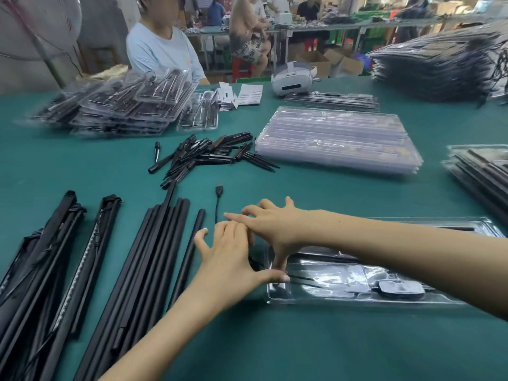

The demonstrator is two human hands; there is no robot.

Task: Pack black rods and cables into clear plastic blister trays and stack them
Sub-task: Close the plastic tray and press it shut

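A clear blister tray (357, 298) lies on the green table in front of me, with black parts inside it. My left hand (231, 257) rests at the tray's left end, fingers spread, thumb pressing on the tray's corner. My right hand (272, 224) crosses over the left one, fingers spread, thumb down on the same corner. A thin black cable (218, 199) with a plug runs away from under my hands. Long black rods (156, 259) lie in a bundle to the left.
Short black pointed pieces (203, 155) are heaped mid-table. Empty clear trays (338, 138) are stacked behind, filled trays at far left (115, 111), far right (437, 59) and right edge (481, 171). A person in a pale blue shirt (162, 50) sits opposite. Folded black bundles (55, 257) lie at left.
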